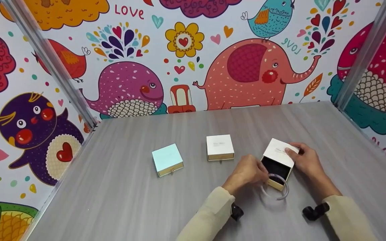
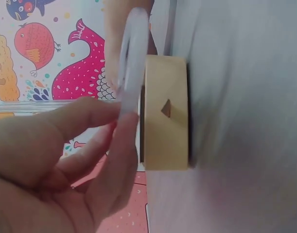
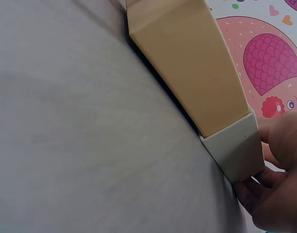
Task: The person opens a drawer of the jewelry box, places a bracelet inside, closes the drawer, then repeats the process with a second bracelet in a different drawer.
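Note:
My left hand [image 1: 249, 170] pinches a pale, translucent bangle [image 1: 287, 189] between thumb and fingertips. The bangle overlaps the front of a pulled-out drawer [image 1: 276, 185] with a black interior. In the left wrist view, the bangle [image 2: 134, 65] stands on edge beside the drawer's tan front [image 2: 165, 145], which has a small brown tab. My right hand [image 1: 308, 163] grips the white box sleeve [image 1: 279, 149] around that drawer, its thumb on the printed top. The right wrist view shows fingers [image 3: 267, 177] at the sleeve's end [image 3: 235, 145].
To the left on the grey wood-grain table [image 1: 129, 207] stand a closed white box [image 1: 219, 144] and a closed light-blue box [image 1: 167, 158], both with tan drawer fronts. Printed cartoon panels [image 1: 186, 83] and metal posts [image 1: 55, 67] border the table.

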Available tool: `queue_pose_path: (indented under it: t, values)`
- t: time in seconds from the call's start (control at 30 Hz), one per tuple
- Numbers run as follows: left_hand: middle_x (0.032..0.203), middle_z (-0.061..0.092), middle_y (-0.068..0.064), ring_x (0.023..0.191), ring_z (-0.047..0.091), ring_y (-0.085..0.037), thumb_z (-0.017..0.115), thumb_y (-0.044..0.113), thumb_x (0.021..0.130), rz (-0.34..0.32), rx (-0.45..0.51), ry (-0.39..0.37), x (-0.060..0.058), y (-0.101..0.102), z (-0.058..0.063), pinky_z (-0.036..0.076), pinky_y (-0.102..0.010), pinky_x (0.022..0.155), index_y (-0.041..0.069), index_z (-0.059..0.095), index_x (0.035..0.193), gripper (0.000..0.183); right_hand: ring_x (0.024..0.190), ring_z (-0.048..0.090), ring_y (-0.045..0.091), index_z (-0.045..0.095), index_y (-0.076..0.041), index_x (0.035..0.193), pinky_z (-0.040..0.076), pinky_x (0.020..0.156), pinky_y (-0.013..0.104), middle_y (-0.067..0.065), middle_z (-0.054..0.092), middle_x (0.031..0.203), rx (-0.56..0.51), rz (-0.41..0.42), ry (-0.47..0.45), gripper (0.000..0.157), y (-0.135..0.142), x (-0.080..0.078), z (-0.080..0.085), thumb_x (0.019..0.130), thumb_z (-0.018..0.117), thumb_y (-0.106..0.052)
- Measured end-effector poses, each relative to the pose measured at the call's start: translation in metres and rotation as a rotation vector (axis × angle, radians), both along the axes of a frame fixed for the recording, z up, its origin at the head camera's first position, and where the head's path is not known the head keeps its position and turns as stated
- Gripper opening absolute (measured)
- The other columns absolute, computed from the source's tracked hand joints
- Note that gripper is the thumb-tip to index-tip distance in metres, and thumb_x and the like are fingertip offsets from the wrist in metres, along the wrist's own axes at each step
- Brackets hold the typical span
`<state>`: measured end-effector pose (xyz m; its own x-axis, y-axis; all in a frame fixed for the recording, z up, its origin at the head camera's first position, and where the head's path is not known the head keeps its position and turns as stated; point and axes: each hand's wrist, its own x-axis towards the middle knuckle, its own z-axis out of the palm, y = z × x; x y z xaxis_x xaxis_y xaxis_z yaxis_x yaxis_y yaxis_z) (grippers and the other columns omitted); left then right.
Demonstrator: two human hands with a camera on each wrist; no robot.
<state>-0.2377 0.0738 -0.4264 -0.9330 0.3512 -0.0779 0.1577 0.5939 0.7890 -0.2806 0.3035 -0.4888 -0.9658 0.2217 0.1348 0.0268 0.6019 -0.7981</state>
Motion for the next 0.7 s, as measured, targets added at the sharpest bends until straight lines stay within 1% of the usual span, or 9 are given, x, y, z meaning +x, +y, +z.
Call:
queue_pose_path:
  t: [0.1,0.23,0.33,0.4,0.47,0.57,0.63,0.7]
  values:
    - [0.055,0.066,0.001,0.042,0.045,0.000,0.075,-0.005,0.073,0.006,0.028,-0.017,-0.003,0.002,0.003,0.039,-0.013,0.043,0.005,0.079,0.070,0.010,0.079,0.050,0.005,0.061,0.004,0.130,0.041,0.069,0.015,0.015,0.063,0.102,-0.012,0.007,-0.006,0.046,0.000,-0.001,0.000,0.097,0.065,-0.027]
    - [0.050,0.058,0.004,0.041,0.050,-0.003,0.076,-0.005,0.075,0.039,0.061,-0.054,-0.007,0.007,0.006,0.043,-0.014,0.042,0.003,0.077,0.070,0.009,0.080,0.050,0.004,0.060,0.004,0.131,0.041,0.069,0.015,0.018,0.064,0.106,-0.027,0.014,-0.018,0.047,0.000,-0.001,0.000,0.097,0.065,-0.028]
    - [0.049,0.058,0.002,0.040,0.053,-0.005,0.077,-0.005,0.076,0.064,0.078,-0.073,-0.010,0.010,0.006,0.049,-0.018,0.043,0.003,0.075,0.068,0.011,0.080,0.050,0.002,0.059,0.003,0.132,0.041,0.069,0.014,0.017,0.064,0.107,-0.027,0.013,-0.023,0.048,0.000,0.000,0.000,0.097,0.065,-0.029]
    - [0.051,0.062,0.001,0.041,0.054,-0.003,0.078,-0.003,0.075,0.074,0.059,-0.050,-0.012,0.012,0.006,0.049,-0.017,0.045,0.005,0.075,0.067,0.011,0.078,0.050,0.002,0.060,0.004,0.131,0.041,0.068,0.014,0.016,0.065,0.105,-0.024,0.011,-0.021,0.048,0.000,0.000,0.000,0.097,0.065,-0.029]
    - [0.055,0.066,0.000,0.044,0.053,-0.001,0.079,0.000,0.075,0.084,0.030,-0.006,-0.014,0.014,0.005,0.048,-0.015,0.047,0.006,0.076,0.067,0.010,0.077,0.049,0.001,0.060,0.004,0.130,0.041,0.068,0.015,0.015,0.065,0.103,-0.017,0.009,-0.017,0.047,0.000,0.000,0.000,0.097,0.066,-0.028]
    - [0.062,0.071,0.001,0.049,0.048,0.001,0.080,0.004,0.074,0.101,-0.030,0.069,-0.016,0.017,0.004,0.039,-0.012,0.048,0.009,0.077,0.068,0.008,0.077,0.049,0.000,0.060,0.005,0.130,0.041,0.067,0.014,0.017,0.066,0.104,-0.012,0.009,-0.012,0.047,0.000,0.000,-0.001,0.097,0.066,-0.027]
    - [0.064,0.073,0.001,0.049,0.047,0.001,0.080,0.005,0.074,0.112,-0.034,0.090,-0.017,0.019,0.004,0.037,-0.012,0.047,0.009,0.078,0.068,0.007,0.077,0.049,-0.001,0.060,0.005,0.130,0.041,0.068,0.013,0.020,0.066,0.108,-0.014,0.009,-0.009,0.047,0.000,0.000,-0.001,0.097,0.066,-0.027]
    - [0.064,0.073,0.000,0.046,0.047,0.001,0.080,0.005,0.075,0.120,-0.020,0.090,-0.018,0.022,0.003,0.038,-0.011,0.046,0.008,0.078,0.068,0.008,0.078,0.049,-0.003,0.059,0.006,0.130,0.041,0.069,0.012,0.023,0.066,0.111,-0.021,0.014,-0.009,0.047,0.000,0.000,-0.001,0.097,0.065,-0.027]
